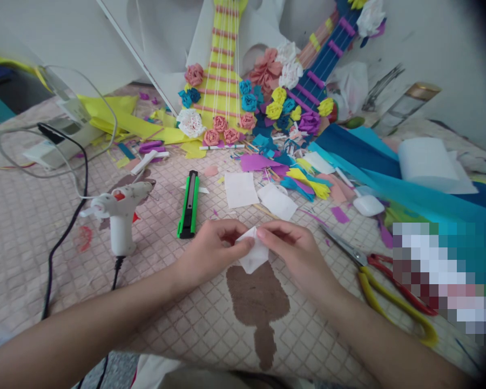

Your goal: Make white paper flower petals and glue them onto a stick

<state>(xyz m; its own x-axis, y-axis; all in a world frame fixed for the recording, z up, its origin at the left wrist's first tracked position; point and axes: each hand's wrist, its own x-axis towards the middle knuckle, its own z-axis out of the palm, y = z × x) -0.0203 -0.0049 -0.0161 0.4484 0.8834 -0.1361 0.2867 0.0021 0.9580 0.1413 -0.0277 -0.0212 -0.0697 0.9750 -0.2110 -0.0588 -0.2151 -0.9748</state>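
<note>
My left hand [210,246] and my right hand [297,251] meet at the middle of a quilted pink mat [32,237]. Both pinch one small white piece of paper [253,258], folded between the fingertips and held just above the mat. Two more white paper squares [241,189] lie flat a little beyond my hands. A green and black utility knife [188,205] lies left of them. A white glue gun [119,208] stands upright further left, its black cord trailing towards me.
Red and yellow handled scissors [383,281] lie right of my right hand. Paper guitars decorated with coloured paper roses [222,70] lean against the wall behind. Blue paper sheets [389,167], a white roll [425,162] and coloured scraps crowd the right and back.
</note>
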